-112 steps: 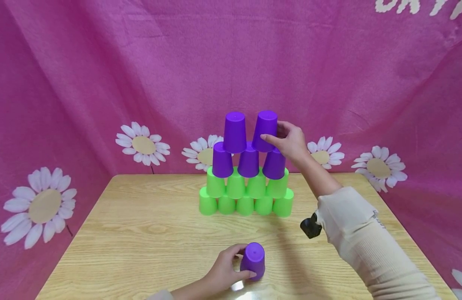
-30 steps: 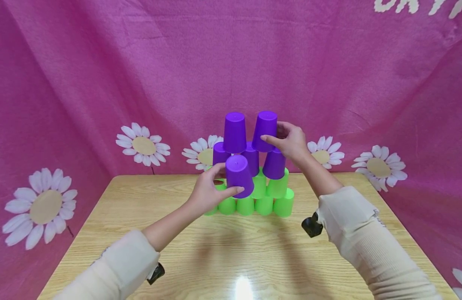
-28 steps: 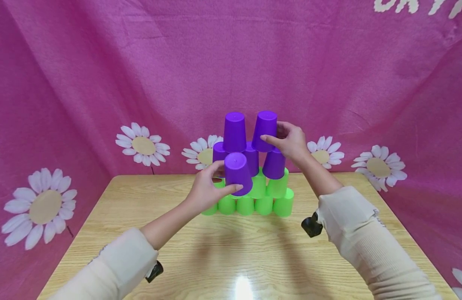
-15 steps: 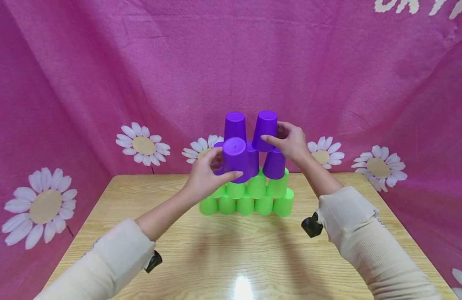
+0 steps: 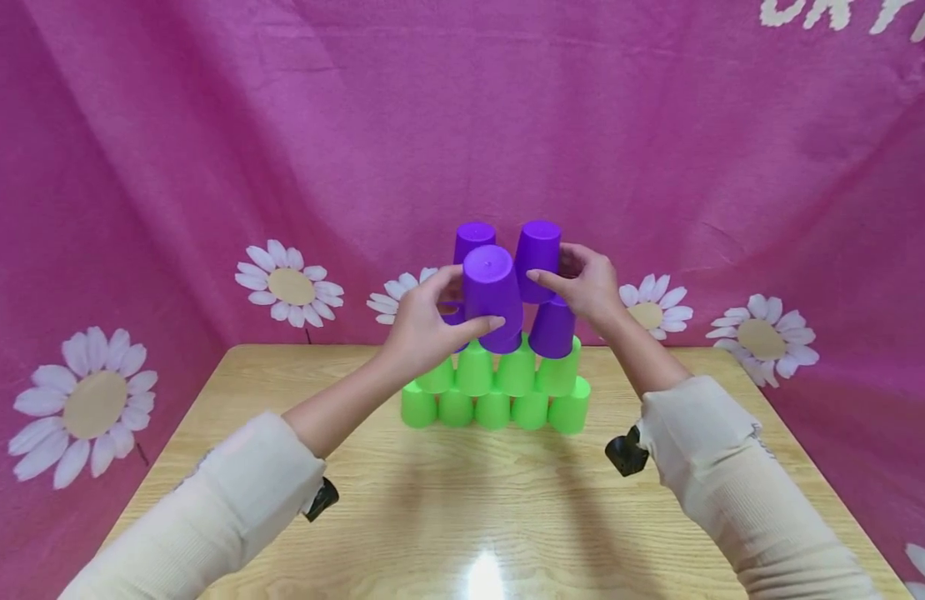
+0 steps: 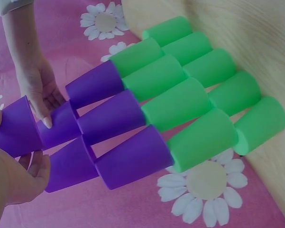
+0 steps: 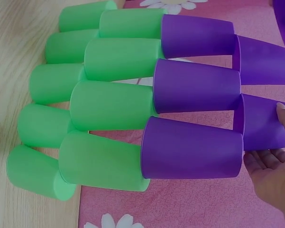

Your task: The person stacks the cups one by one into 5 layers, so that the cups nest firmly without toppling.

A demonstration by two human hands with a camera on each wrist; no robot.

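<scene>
My left hand point(image 5: 425, 321) grips an upside-down purple cup point(image 5: 489, 287) between thumb and fingers, raised in front of a cup pyramid. In the left wrist view this cup point(image 6: 18, 127) stands apart from the top row, level above it. My right hand point(image 5: 588, 287) holds the right-hand purple cup point(image 5: 537, 254) of that top row, thumb on its front. Beside it sits the other top cup point(image 5: 474, 235), partly hidden by the raised one. Below come three purple cups point(image 7: 197, 85), then two rows of green cups point(image 5: 492, 411), all upside down.
The pyramid stands toward the back of a wooden table point(image 5: 342, 517). Behind and around hangs a pink cloth point(image 5: 402, 125) printed with white daisies point(image 5: 290, 285). Small black devices point(image 5: 626, 452) sit at both sleeve cuffs.
My left hand has picked up the purple cup from the table front and carried it forward and up to the pyramid's top rows. My right hand keeps its hold on the top-row cup.
</scene>
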